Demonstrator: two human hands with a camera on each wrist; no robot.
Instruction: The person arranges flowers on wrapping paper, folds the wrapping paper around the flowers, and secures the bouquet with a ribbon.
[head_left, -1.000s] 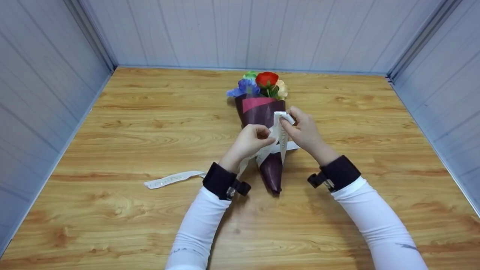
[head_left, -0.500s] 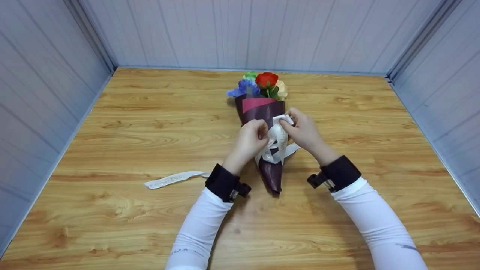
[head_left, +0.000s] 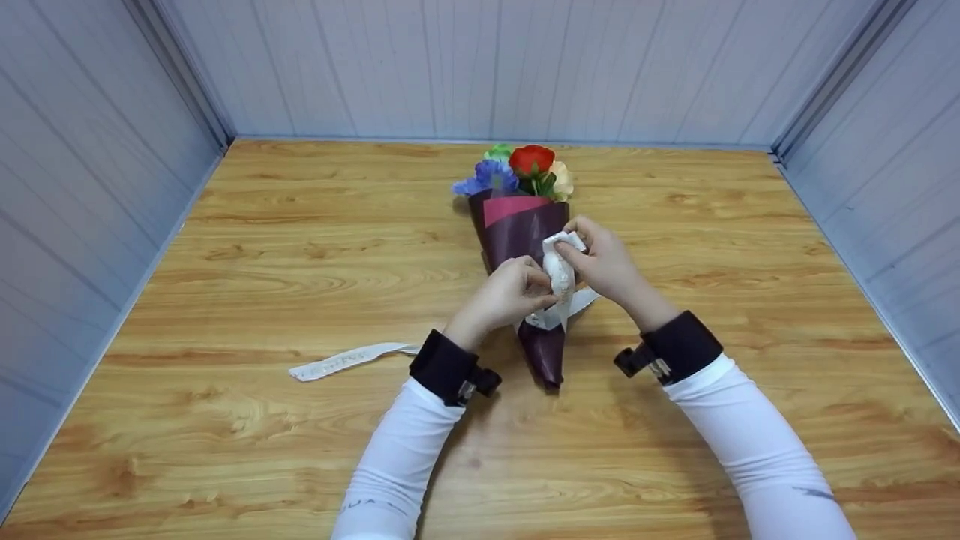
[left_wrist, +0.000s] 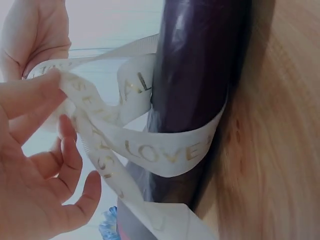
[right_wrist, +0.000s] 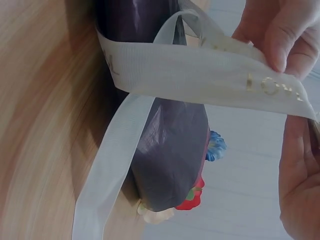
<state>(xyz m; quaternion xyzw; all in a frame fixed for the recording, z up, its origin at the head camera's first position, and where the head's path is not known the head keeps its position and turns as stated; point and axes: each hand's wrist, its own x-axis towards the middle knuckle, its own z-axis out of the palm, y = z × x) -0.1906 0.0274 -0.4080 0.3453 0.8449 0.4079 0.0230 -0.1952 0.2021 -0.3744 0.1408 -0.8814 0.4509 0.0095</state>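
A bouquet (head_left: 521, 232) of cloth flowers in dark purple wrapping lies on the wooden table. White ribbon with gold lettering (left_wrist: 165, 152) passes round its narrow lower part. Above the wrapping, my right hand (head_left: 611, 262) pinches a folded loop of the ribbon. Just left of it and nearer me, my left hand (head_left: 502, 296) pinches another stretch of ribbon between thumb and forefinger, its other fingers loosely bent. Several ribbon strands cross between the hands, and I cannot tell how they are knotted. In the right wrist view, a broad band of ribbon (right_wrist: 185, 75) rises off the wrapping.
One ribbon tail (head_left: 352, 361) trails left over the wooden table (head_left: 225, 450); a short end (head_left: 583, 300) sticks out right of the bouquet. Pale panel walls (head_left: 480, 71) stand at the back and both sides.
My left hand rose slightly, then came down and right against the ribbon. The loop in my right hand is lower and rounder; that hand has hardly moved. The bouquet stays in place.
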